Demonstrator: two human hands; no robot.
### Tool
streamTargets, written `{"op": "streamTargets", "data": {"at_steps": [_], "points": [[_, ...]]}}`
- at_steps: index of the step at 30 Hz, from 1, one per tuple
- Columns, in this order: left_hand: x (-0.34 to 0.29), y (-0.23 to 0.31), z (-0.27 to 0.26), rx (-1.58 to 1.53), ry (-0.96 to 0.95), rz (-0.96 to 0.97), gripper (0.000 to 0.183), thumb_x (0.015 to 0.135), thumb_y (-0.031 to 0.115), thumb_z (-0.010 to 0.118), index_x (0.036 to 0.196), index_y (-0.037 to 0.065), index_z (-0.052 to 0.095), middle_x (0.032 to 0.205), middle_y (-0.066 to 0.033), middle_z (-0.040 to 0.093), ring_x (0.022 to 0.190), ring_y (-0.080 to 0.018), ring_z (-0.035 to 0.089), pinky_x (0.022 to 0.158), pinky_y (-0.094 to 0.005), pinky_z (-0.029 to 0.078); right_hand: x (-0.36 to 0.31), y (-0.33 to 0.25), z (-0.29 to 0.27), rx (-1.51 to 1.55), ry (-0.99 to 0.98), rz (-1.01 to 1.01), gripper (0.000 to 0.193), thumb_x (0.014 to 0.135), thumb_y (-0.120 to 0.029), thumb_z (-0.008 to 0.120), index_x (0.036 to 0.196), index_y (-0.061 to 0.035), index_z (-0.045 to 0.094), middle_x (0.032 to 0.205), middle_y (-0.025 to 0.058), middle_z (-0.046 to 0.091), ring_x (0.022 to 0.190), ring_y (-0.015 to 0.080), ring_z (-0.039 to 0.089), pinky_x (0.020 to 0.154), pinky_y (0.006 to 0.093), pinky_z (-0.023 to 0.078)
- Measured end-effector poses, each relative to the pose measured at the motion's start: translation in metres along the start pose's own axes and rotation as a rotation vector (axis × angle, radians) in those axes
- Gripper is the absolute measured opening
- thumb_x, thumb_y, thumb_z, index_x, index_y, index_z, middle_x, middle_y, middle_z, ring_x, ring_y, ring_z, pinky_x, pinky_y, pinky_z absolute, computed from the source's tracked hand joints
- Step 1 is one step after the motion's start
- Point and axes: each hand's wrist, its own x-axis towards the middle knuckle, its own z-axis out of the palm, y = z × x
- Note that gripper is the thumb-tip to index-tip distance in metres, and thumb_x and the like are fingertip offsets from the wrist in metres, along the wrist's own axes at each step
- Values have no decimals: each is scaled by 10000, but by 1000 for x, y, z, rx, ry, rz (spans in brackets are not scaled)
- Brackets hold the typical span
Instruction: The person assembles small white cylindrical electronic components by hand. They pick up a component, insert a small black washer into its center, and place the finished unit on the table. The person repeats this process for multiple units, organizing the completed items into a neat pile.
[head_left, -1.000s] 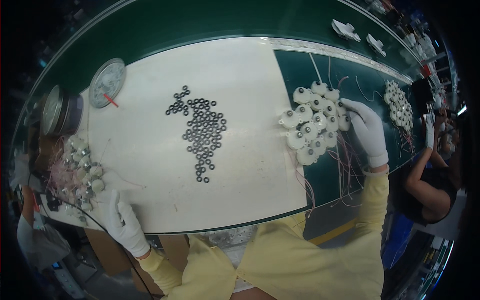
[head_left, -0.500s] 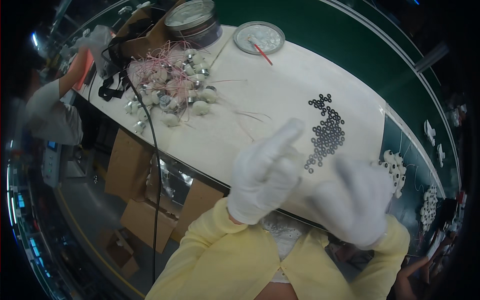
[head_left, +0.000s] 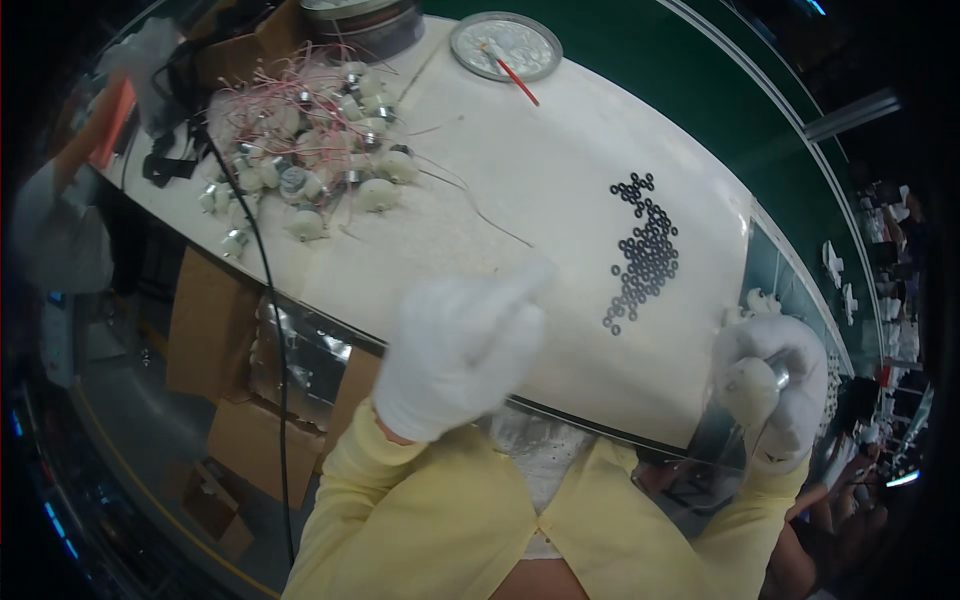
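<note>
My gloved left hand (head_left: 460, 345) is over the near edge of the white table, index finger stretched out and the others loosely bent. Motion smears it slightly; nothing shows in it. At the table's right end, my gloved right hand (head_left: 795, 385) is closed around a small motor-like part (head_left: 750, 390) with a round white cap and a metal body. A thin wire appears to hang from this part. Between the hands, farther back, lies a patch of small dark rings (head_left: 645, 250). Similar white-capped parts with pink wires (head_left: 320, 140) are heaped at the left.
A round metal lid (head_left: 505, 40) of whitish paste holds a red-handled brush (head_left: 518, 82). Behind the heap stands a large tin (head_left: 370, 28). A black cable (head_left: 268, 270) crosses the table's left part. Cardboard boxes (head_left: 250, 445) are below. Another person's sleeve (head_left: 60, 235) is at far left.
My right hand has moved right and now shows the white-capped part in its grip. My left hand has shifted left. The whole view has also shifted somewhat.
</note>
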Motion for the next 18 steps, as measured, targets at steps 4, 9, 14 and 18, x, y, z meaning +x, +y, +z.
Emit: {"op": "streamTargets", "data": {"at_steps": [4,9,14,18], "points": [[12,-39,-15,697,310,-138,359,899,52,713,1256,38,679,1253,-177,668,1110,-365,636,962,-448,505,4,13,-31,-637,-102,56,437,814,-213,835,1167,9,705,880,98,736,740,177,707,657,313,542],[19,-58,-21,766,253,-121,307,870,96,722,1176,73,724,1180,-132,719,991,-329,680,820,-414,560,11,69,-26,-1295,-17,-181,311,831,-146,763,1124,-54,712,829,89,720,701,240,693,650,340,543],[24,-56,-15,574,167,-114,311,875,52,705,1185,83,722,1181,-127,715,938,-340,687,796,-424,557,12,78,-20,-1210,16,-55,309,868,-147,746,1158,-46,702,822,61,728,700,191,702,674,293,545],[21,-51,-7,454,136,-129,345,888,51,697,1230,96,704,1173,-139,713,908,-346,690,797,-423,552,20,77,-17,-566,62,140,322,912,-71,691,1219,24,660,895,75,745,765,139,705,729,251,548]]}}
